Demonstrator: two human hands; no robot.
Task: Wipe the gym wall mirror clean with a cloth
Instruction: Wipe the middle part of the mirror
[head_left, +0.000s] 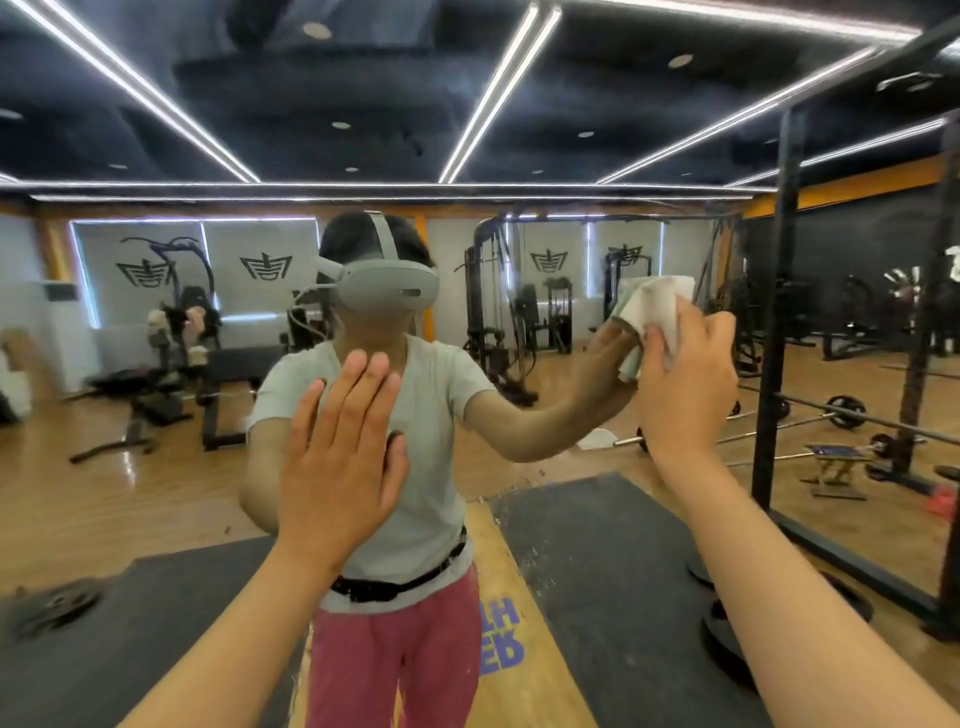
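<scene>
The right hand (685, 384) pressed the cloth (655, 306) at three o'clock, fingers (719, 338) grasping it to rub the mirror (519, 130). The left hand (343, 457) lay flat, fingers released, maybe for balance.

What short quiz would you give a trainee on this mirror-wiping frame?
1. True or false: the left hand grips the cloth.
2. How is the cloth held? A) hanging loose from two fingertips B) pressed to the mirror by the right hand C) lying free, in no hand
3. Fill in: the left hand's fingers are ____ (straight or curled).
Key: 1 false; 2 B; 3 straight.
</scene>
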